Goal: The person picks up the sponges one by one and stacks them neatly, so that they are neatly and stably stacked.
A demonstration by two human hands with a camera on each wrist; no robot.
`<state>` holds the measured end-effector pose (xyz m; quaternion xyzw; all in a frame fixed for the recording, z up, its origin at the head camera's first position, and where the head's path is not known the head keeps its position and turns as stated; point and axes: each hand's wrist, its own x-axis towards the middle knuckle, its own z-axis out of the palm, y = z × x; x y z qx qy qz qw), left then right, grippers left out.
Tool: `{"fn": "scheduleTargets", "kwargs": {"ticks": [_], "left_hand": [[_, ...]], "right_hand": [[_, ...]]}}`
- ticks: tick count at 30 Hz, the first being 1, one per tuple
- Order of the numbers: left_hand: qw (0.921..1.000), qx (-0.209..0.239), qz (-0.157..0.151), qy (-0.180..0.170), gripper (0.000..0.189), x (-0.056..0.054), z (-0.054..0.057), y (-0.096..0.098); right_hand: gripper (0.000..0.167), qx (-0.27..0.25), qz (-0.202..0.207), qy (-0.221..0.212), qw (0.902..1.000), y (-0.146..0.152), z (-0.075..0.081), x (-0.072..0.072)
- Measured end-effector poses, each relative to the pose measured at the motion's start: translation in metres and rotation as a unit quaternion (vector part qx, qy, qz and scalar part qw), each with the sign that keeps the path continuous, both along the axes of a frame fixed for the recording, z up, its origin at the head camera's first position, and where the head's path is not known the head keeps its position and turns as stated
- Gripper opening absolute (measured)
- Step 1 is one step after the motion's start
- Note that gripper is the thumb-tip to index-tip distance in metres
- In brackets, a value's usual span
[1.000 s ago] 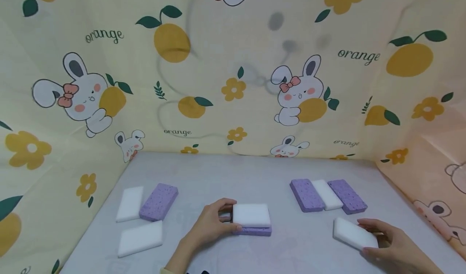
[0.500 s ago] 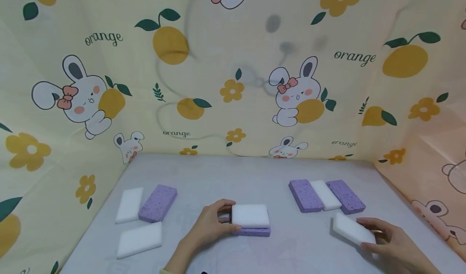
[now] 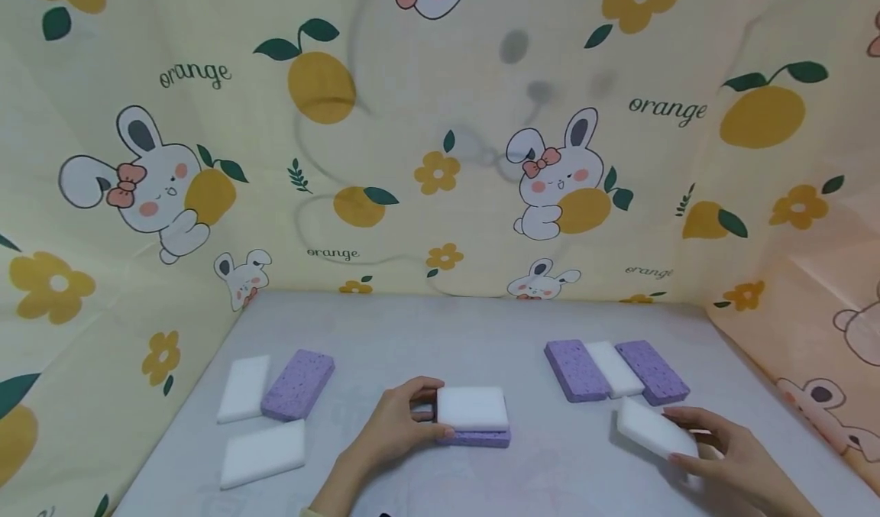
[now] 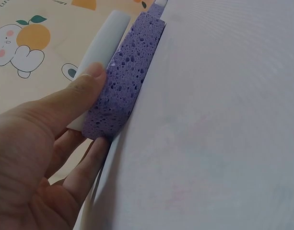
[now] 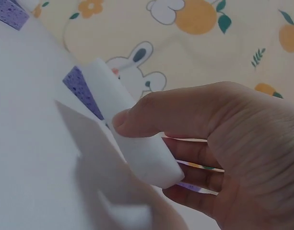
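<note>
At the middle of the table, a white sponge [image 3: 471, 408] lies flat on a purple sponge [image 3: 479, 439]. My left hand [image 3: 393, 427] grips the left end of this stack. In the left wrist view the thumb presses the near side, across the purple sponge [image 4: 130, 72] and the white one [image 4: 104, 40]. On the right, my right hand [image 3: 732, 452] pinches another white sponge [image 3: 653, 427] by its right end. That sponge is tilted and raised off the table, its shadow beneath. In the right wrist view the thumb lies along its side [image 5: 142, 153].
At the left are two white sponges [image 3: 244, 389] [image 3: 263, 453] and a purple sponge [image 3: 299, 385]. Back right, a white sponge [image 3: 616, 369] lies between two purple ones [image 3: 577, 370] [image 3: 651, 372]. A printed cloth [image 3: 385, 120] walls in the white table [image 3: 412, 334].
My right hand has lifted its white sponge off the table and carried it slightly left. The left hand stays on the stack. The whole view has shifted slightly.
</note>
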<state>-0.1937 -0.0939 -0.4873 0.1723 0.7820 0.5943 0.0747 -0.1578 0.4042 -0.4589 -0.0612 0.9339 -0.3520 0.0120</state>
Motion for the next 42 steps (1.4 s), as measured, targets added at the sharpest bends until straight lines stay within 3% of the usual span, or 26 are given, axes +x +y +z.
{"fn": "scheduleTargets", "kwargs": {"ticks": [4,26,36,42], "left_hand": [[1.0000,-0.002,0.000,-0.001,0.070,0.000,0.000,-0.001],[0.9997,0.015,-0.016,0.006,0.065,-0.002,-0.003,-0.001],[0.9998,0.009,-0.016,0.009,0.064,-0.002,-0.003,0.000],[0.9999,0.004,-0.014,0.007,0.064,-0.001,-0.001,0.000]], "right_hand": [[0.061,-0.001,0.001,0.012,0.9999,-0.005,0.001,0.000],[0.062,0.004,-0.013,-0.037,0.9992,-0.012,0.003,-0.003],[0.066,0.011,-0.037,-0.003,0.9993,-0.034,0.005,0.002],[0.061,-0.001,-0.021,0.038,0.9991,-0.046,0.006,0.005]]}}
